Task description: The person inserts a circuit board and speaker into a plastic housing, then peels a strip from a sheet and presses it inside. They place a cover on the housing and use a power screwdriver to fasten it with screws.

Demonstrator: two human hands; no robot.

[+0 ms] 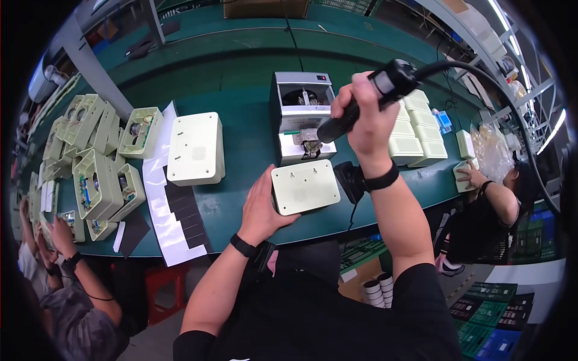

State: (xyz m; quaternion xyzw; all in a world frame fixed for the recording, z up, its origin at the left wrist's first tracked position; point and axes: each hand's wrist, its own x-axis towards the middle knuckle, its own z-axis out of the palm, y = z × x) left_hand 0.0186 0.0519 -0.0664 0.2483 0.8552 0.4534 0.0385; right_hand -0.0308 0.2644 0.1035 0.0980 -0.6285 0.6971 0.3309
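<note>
My right hand (368,129) is wrapped round a black electric screwdriver (338,127), raised over the bench with its cable running off to the right. The screwdriver's lower end points at the front of a grey and white screw feeder (301,114). My left hand (259,207) grips the left side of a cream plastic box (307,191), with the thumb along its near edge. Keyhole slots and small holes show on the box's upper face. Another cream box (194,147) lies farther left, apart from my hands.
Open cream housings with electronics (96,183) are piled at left. White and black sheets (165,228) lie beside them. Stacked cream boxes (421,135) stand at right. Co-workers' hands (60,236) show at left, and another person's hand (472,177) at right. The green bench (247,150) runs across.
</note>
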